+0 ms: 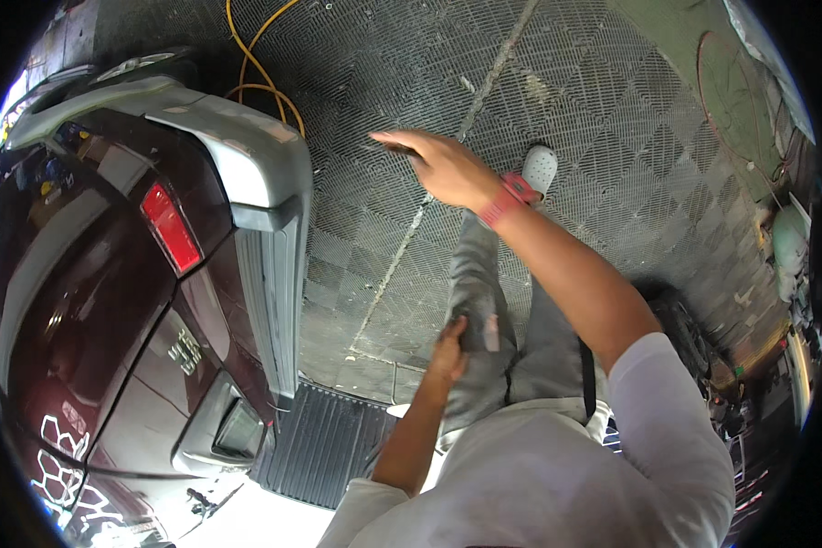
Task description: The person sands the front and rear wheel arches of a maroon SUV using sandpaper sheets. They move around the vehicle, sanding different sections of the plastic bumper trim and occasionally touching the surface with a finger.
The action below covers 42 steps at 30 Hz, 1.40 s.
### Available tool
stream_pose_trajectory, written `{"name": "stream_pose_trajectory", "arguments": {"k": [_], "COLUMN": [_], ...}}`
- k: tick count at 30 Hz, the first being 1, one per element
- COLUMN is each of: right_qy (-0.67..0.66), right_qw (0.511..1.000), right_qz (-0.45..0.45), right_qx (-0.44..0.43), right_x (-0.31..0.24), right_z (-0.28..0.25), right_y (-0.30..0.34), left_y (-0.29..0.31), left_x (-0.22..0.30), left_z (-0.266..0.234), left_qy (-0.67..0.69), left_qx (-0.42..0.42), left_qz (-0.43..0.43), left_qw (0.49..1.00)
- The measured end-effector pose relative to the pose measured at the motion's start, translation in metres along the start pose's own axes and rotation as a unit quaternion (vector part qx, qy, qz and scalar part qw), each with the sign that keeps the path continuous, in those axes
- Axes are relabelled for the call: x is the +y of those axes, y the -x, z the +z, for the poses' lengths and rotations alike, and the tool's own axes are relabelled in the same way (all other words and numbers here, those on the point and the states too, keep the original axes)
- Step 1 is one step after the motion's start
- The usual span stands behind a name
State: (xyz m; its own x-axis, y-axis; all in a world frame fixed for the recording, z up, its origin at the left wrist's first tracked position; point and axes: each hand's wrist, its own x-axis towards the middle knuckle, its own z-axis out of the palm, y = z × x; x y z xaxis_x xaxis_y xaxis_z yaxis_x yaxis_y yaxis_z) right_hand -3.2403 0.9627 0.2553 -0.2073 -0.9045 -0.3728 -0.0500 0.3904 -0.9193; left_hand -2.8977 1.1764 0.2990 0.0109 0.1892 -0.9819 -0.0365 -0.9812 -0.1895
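My right hand (452, 169), with a red watch (511, 196) at its wrist, reaches out over the floor beyond the car's rear corner. Its fingers stretch leftward; a dark sliver shows beneath them, too blurred to tell whether it is an object or shadow. Lower down, my left hand (449, 352) is closed in front of my grey trousers (479, 274). A smeared greyish, flat-looking thing with a pinkish patch (491, 332) lies against its fingers; I cannot make out what it is. Neither hand touches the car.
On the left stands a dark maroon car (73, 265) with a red tail light (172, 228) and a grey bumper (274, 178). A yellow hose (265, 89) lies on the tiled floor (374, 219). A black ribbed mat (324, 443) is beside the car; a dark wheel (680, 329) is at right.
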Motion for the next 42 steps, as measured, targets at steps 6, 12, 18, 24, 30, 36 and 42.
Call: {"name": "stream_pose_trajectory", "arguments": {"k": [6, 12, 18, 24, 30, 36, 42], "right_qy": [0.046, 0.034, -0.014, 0.003, -0.032, -0.071, -0.147], "right_qw": [0.998, 0.998, 0.995, 0.999, 0.99, 0.979, 0.963], "right_qz": [0.02, 0.046, 0.09, 0.053, 0.098, 0.174, 0.208], "right_qx": [-0.047, -0.029, -0.044, -0.004, -0.099, -0.078, -0.085], "right_x": [-0.01, -0.022, -0.017, -0.014, -0.01, -0.016, 0.028], "right_z": [0.064, 0.089, 0.082, 0.094, 0.069, 0.074, -0.007], "right_y": [-0.117, -0.13, -0.123, -0.136, -0.14, -0.134, 0.085], "left_y": [0.013, 0.028, 0.019, 0.019, 0.017, -0.008, 0.02], "left_x": [0.027, 0.05, 0.037, 0.034, 0.012, -0.06, -0.091], "left_z": [0.03, 0.034, 0.022, 0.019, 0.027, -0.004, 0.03], "left_qy": [-0.044, -0.077, -0.037, -0.04, -0.003, 0.006, 0.144], "left_qx": [-0.015, 0.08, 0.028, 0.057, -0.02, -0.006, 0.02], "left_qz": [-0.027, -0.084, -0.072, -0.08, -0.022, 0.052, 0.167], "left_qw": [0.999, 0.99, 0.996, 0.994, 1.0, 0.999, 0.975]}}
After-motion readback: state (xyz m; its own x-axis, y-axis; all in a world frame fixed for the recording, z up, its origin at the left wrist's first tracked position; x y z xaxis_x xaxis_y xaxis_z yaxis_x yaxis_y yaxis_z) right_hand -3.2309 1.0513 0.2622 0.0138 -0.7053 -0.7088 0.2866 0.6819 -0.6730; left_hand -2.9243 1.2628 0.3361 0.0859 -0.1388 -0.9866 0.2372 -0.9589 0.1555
